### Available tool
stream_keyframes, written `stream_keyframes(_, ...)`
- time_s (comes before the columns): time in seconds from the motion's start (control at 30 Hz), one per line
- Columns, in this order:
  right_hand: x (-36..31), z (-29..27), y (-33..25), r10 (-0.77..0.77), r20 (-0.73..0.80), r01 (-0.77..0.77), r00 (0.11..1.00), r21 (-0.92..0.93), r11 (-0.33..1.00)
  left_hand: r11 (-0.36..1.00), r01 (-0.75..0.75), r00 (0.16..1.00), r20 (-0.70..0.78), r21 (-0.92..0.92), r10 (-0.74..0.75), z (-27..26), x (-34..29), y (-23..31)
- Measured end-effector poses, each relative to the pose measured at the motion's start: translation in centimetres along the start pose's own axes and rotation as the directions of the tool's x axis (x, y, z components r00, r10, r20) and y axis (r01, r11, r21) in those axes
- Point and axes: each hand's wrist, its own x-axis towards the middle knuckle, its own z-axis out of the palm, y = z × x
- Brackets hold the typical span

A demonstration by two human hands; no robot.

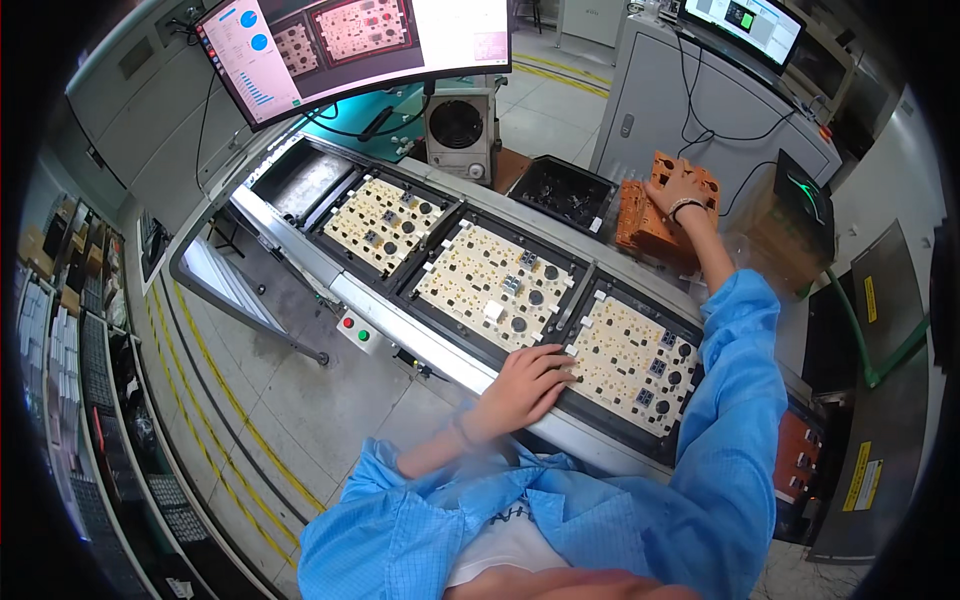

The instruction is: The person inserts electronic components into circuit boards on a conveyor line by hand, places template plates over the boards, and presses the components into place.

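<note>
1. The middle board (460,265) – cream, dotted with dark parts – lies in a black frame on the conveyor (425,335).
2. The left hand (525,385) rests palm down at the near right corner of the middle board, fingers extended and slightly apart; nothing shows in it, though its underside is hidden.
3. The right hand (685,187) reaches beyond the middle board, to its right, fingers spread over the top of the orange blocks (630,215); whether they are clamped on one, I cannot tell.
4. A similar left board (365,222) and right board (620,345) flank the middle board; the blue right sleeve (745,350) passes over the far end of the right board's frame, hiding some of it.
5. Just beyond the middle board, a black bin (562,192) of small dark pieces stands left of the orange blocks, with a boxy fan (458,130) farther left.
6. Farther beyond the middle board, a grey cabinet (640,105) closes off the space behind the orange blocks – loose cables hang down its front. A cardboard box (775,235) crowds their right.
7. A wide monitor (360,45) stands beyond the middle board, to the left.
</note>
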Motion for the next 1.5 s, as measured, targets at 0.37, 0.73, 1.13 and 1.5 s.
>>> stream_keyframes(0.37, -19.0, -7.5, 4.6, -0.396, -0.244, 0.291, 0.885, 0.955, 0.062, 0.019, 0.379, 0.897, 0.362, -0.925, -0.255, 1.3, 2.8, -0.6)
stream_keyframes(0.73, -32.8, -2.9, 14.0, -0.167, -0.151, 0.219, 0.974, 0.807, 0.548, 0.145, 0.429, 0.813, 0.311, -0.892, -0.493, 4.3, 8.0, 0.8)
stream_keyframes(1.13, -35.2, 3.5, 13.3, -0.357, 0.009, 0.337, 0.934, 0.305, 0.891, 0.062, 0.719, 0.649, 0.638, -0.692, -0.415, 2.7, 8.8, -0.4)
stream_keyframes(1.5, -35.6, 3.5, 12.0, -0.393, 0.011, 0.39, 0.919, 0.113, 0.914, 0.989, 0.02, 0.855, 0.51, 0.146, -0.092, -0.8, 3.9, 2.8)
